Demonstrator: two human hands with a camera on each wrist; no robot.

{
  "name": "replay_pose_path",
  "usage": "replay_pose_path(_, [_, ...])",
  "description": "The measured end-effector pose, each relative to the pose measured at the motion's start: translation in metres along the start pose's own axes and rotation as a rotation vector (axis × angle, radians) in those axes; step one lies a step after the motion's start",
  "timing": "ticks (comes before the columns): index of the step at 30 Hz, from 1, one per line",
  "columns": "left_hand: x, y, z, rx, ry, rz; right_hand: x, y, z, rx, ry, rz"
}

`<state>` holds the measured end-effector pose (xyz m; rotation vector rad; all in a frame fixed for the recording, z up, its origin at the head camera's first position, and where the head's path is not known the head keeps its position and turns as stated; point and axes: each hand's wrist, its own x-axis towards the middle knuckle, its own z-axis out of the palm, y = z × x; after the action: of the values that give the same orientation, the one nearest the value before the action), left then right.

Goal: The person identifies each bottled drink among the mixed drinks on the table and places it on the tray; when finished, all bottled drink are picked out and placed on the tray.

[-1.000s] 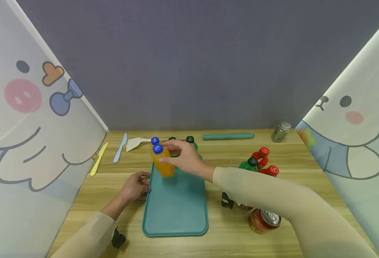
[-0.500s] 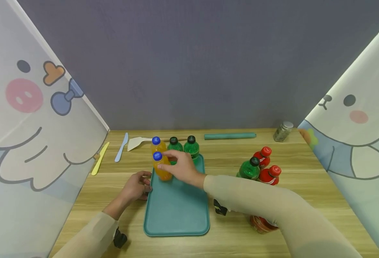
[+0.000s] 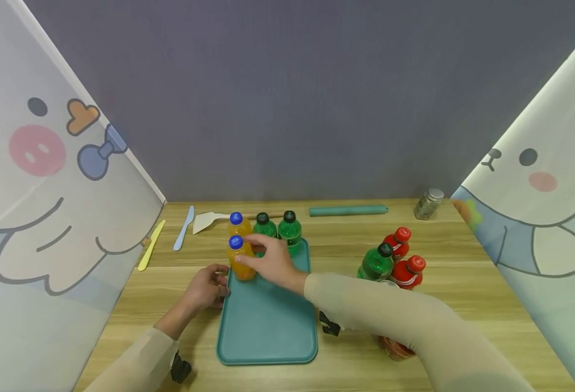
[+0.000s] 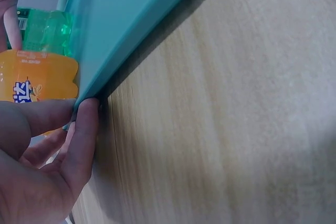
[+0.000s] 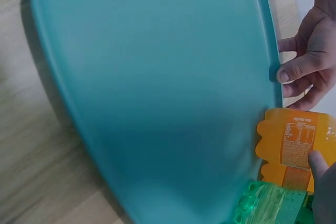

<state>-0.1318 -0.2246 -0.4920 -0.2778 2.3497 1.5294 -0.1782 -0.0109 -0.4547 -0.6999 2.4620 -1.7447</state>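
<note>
My right hand grips an orange soda bottle with a blue cap, thumb on the near side. This bottle stands upright at the left edge of a teal tray. Behind it is a second orange soda bottle, with two green soda bottles to the right along the tray's far end. My left hand is at the tray's left side. In the left wrist view, its thumb and a finger pinch the tray's rim. The right fingers overlap part of one green bottle.
Right of the tray stand a green bottle, two red-capped bottles and a cola can, partly behind my right sleeve. Knives, a spatula, a teal rod and a glass jar lie farther back.
My right hand has brought the orange soda bottle down and toward me, and it has gone from tilted to upright on the tray. My left hand stays at the rim.
</note>
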Motion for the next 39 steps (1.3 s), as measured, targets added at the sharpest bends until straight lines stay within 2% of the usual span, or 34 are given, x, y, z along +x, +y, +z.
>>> replay_pose_path(14, [0.0,0.0,0.003,0.039,0.003,-0.002,0.002,-0.004,0.006,-0.033,-0.036,0.037])
replay_pose_path(19, [0.0,0.0,0.003,0.047,0.009,0.002,0.006,-0.013,-0.003,-0.049,-0.101,0.055])
replay_pose_path(24, [0.0,0.0,0.003,0.056,0.015,0.01,0.013,-0.031,-0.022,-0.089,-0.258,0.137])
replay_pose_path(27, [0.0,0.0,0.003,0.058,0.013,0.016,0.016,-0.039,-0.038,-0.116,-0.33,0.151])
replay_pose_path(34, [0.0,-0.001,0.003,0.056,0.008,0.023,0.013,-0.055,-0.083,-0.085,-0.356,0.09])
replay_pose_path(39, [-0.001,-0.001,0.003,0.047,0.012,0.02,0.002,-0.066,-0.116,-0.073,-0.336,0.091])
